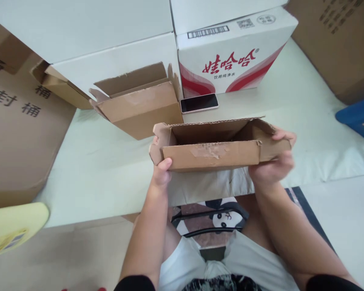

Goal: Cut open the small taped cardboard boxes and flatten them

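Observation:
Between my hands is a small brown cardboard box (212, 157), its top open towards me and its inside in shadow. My left hand (162, 171) grips the box's left end, thumb on the front wall near the corner. At the right end, my right hand (273, 165) holds a side flap, thumb above and fingers folded beneath it; it is slightly blurred. The box is at the front edge of the pale-green covered table (103, 169). Behind it to the left stands another open brown cardboard box (145, 117) with raised flaps.
A phone (199, 104) lies beyond the held box, before a white carton with red lettering (233, 72). Big brown cartons stand left (18, 121) and right (330, 52). A blue container (359, 117) is at right, a yellow object (15, 228) at lower left.

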`<state>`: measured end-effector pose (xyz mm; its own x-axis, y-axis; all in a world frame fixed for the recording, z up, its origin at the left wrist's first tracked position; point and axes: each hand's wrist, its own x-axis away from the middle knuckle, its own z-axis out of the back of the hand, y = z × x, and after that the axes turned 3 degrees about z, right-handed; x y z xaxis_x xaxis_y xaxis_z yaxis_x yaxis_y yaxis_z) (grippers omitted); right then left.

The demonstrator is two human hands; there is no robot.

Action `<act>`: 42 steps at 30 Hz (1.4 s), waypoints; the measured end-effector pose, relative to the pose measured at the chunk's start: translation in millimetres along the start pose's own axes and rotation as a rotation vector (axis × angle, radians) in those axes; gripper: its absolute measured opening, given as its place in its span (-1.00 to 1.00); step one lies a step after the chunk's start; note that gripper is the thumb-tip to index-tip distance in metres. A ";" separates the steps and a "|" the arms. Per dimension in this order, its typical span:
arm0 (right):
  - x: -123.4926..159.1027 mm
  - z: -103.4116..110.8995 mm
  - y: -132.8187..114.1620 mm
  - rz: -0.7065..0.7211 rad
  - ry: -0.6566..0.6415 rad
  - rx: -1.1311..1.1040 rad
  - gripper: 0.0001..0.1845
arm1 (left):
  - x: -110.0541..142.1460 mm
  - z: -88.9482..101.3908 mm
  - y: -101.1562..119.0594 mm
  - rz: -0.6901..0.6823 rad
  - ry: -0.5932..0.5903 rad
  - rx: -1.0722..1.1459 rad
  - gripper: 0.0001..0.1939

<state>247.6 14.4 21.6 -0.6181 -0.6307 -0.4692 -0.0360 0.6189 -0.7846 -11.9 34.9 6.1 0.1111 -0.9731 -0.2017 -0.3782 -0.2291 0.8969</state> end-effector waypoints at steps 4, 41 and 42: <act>-9.2 -0.7 -5.8 -0.151 0.034 -0.141 -0.57 | 0.6 4.9 5.1 0.024 0.027 0.035 -0.28; -33.5 12.1 -66.1 0.009 -0.590 0.334 -0.84 | -2.4 -17.2 15.6 0.024 -0.035 0.039 -0.30; -34.6 12.3 -70.5 0.012 -0.613 0.329 -0.86 | -2.5 -19.1 16.6 0.017 -0.036 0.043 -0.31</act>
<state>281.1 -13.2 88.2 -0.0588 -0.8351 -0.5470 0.2679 0.5146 -0.8145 -0.9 34.0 29.1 0.0711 -0.9769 -0.2016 -0.4190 -0.2127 0.8827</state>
